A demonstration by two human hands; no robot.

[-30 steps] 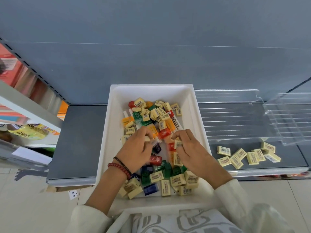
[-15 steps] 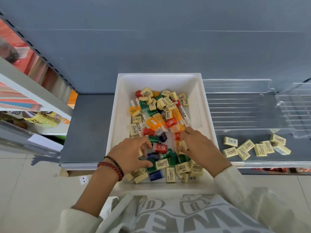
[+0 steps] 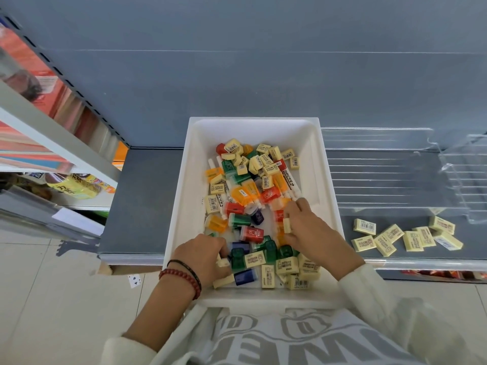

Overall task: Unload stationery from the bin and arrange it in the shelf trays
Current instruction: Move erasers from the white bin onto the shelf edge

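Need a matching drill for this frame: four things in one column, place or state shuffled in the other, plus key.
Things
1. white bin
2. loose yellow erasers
3. clear tray
4. red bead bracelet

Places or states
A. transparent, behind the loose erasers
B. holds mixed stationery; left hand and right hand reach in, the right pinching an eraser
C. worn on the left wrist
D. lying on the grey shelf, right of the bin

Pairs: 1-B, 2-D, 3-A, 4-C

A white plastic bin (image 3: 253, 120) is set on a grey shelf (image 3: 142, 201); pale yellow erasers (image 3: 388, 234) are laid rightward, before a clear plastic tray (image 3: 382, 180).
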